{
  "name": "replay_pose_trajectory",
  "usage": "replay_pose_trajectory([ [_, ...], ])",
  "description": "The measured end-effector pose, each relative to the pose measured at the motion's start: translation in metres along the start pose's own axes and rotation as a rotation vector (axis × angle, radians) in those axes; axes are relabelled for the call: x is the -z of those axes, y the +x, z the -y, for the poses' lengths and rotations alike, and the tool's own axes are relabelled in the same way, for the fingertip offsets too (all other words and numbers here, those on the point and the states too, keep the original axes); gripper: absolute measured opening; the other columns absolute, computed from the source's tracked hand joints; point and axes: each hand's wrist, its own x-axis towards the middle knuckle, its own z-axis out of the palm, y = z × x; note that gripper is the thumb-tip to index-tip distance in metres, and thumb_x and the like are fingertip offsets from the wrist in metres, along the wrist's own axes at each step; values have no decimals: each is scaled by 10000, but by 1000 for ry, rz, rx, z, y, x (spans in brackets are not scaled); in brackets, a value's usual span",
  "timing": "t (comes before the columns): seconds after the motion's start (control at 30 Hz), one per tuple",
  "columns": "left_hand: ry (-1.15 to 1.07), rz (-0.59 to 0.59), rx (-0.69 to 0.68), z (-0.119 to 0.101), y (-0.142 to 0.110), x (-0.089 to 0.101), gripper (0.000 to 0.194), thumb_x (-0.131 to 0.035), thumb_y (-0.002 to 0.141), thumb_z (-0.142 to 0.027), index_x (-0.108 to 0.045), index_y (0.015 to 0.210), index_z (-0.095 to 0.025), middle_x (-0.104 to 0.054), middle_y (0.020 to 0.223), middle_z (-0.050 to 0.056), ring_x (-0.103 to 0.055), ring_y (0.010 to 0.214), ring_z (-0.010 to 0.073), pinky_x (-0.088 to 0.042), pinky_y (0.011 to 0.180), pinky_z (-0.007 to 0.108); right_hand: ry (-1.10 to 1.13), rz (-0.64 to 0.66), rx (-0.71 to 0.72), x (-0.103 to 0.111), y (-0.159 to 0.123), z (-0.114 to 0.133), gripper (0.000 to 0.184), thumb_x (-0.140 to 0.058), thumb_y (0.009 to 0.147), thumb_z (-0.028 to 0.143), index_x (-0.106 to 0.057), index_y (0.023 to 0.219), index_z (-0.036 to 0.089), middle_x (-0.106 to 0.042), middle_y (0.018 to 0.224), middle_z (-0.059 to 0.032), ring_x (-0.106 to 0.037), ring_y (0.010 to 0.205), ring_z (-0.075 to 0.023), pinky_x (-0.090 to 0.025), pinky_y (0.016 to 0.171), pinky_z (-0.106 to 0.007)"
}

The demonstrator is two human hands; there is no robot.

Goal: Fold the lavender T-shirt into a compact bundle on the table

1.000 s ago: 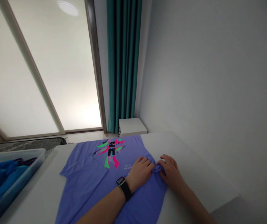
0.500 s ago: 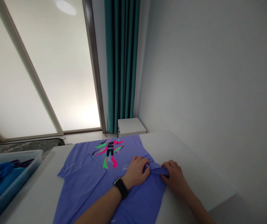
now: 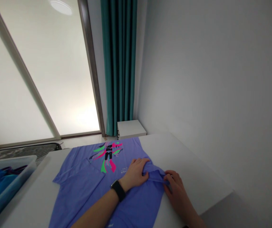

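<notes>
A purple T-shirt (image 3: 83, 186) with a bright pink, green and black print lies spread on the white table (image 3: 188, 167). Its left sleeve is folded inward over the body. My left hand (image 3: 137, 172), with a black watch at the wrist, rests on the shirt and has its fingers closed on the cloth near the right sleeve. At the right edge my right hand (image 3: 175, 186) pinches the end of that sleeve between thumb and fingers. The sleeve cloth stretches between both hands, slightly lifted and creased.
On the left stands a translucent plastic bin (image 3: 29, 169) holding blue and dark clothes (image 3: 3, 183). Beyond the table are a small white cabinet (image 3: 131, 128), a green curtain (image 3: 119, 69) and a frosted sliding door (image 3: 55, 72). A grey wall (image 3: 209, 82) runs along the right.
My right hand has moved slightly down and towards me, and the sleeve between my hands has opened out wider. My left hand keeps its place on the shirt. The view has shifted slightly right.
</notes>
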Motion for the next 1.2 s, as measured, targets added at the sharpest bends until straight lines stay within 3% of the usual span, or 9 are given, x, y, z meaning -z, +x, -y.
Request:
replay_pose_trajectory([
  [0.2, 214, -21, -56, -16, 2, 7, 400, -672, 799, -420, -580, 1143, -236, -567, 1105, 71, -520, 1053, 266, -369, 934, 409, -8, -33, 87, 5, -3, 15, 259, -462, 826, 52, -575, 927, 261, -526, 1120, -88, -547, 1025, -248, -525, 850, -422],
  [0.4, 362, 72, -141, -20, 10, 15, 115, -513, 925, -253, -606, 980, -214, -620, 1014, 69, -561, 990, 227, -403, 880, 359, -27, -75, 93, 8, -2, 17, 232, -462, 834, 80, -575, 927, 261, -527, 1125, -99, -553, 1014, -251, -538, 812, -413],
  [0.5, 298, 74, -115, -12, 18, 30, 186, -446, 951, -219, -619, 1018, -218, -675, 969, 56, -612, 923, 212, -436, 841, 334, -72, -68, 57, 12, -2, 15, 178, -488, 852, 135, -575, 949, 256, -550, 1142, -109, -563, 1020, -262, -529, 818, -424],
  [0.63, 130, 59, -42, 0, 34, 45, 254, -433, 938, -210, -640, 1085, -233, -715, 1023, 52, -653, 928, 208, -461, 846, 309, -107, -39, 59, 19, 6, 15, 43, -532, 884, 210, -553, 900, 245, -630, 1000, -75, -604, 933, -247, -502, 792, -409],
  [0.8, -131, -1, -6, 12, 55, 46, 274, -455, 880, -175, -690, 1017, -211, -724, 1007, 49, -654, 935, 207, -452, 891, 299, -83, -151, 164, 29, 26, 26, 99, -475, 931, 181, -538, 874, 231, -647, 794, -25, -613, 778, -201, -469, 745, -355],
  [0.93, -229, -41, 41, 21, 57, 45, 305, -435, 842, -146, -693, 1001, -173, -701, 853, 41, -635, 782, 174, -467, 787, 273, -40, -205, 244, 32, 44, 46, 131, -479, 936, 160, -557, 1020, 223, -651, 846, -35, -610, 813, -197, -474, 770, -347],
  [1.07, -350, -14, 124, 33, 52, 48, 326, -412, 825, -155, -679, 1012, -141, -567, 591, -19, -535, 535, 126, -430, 557, 218, 8, -152, 270, 24, 59, 73, 279, -460, 941, 141, -520, 1203, 217, -649, 916, -50, -601, 846, -197, -485, 775, -346],
  [1.2, -446, 20, 213, 49, 45, 49, 349, -367, 840, -168, -638, 1058, -137, -517, 566, -44, -517, 485, 100, -419, 502, 186, 27, -69, 303, 1, 63, 100, 276, -460, 941, 135, -521, 1197, 217, -641, 896, -43, -598, 818, -200, -479, 771, -355],
])
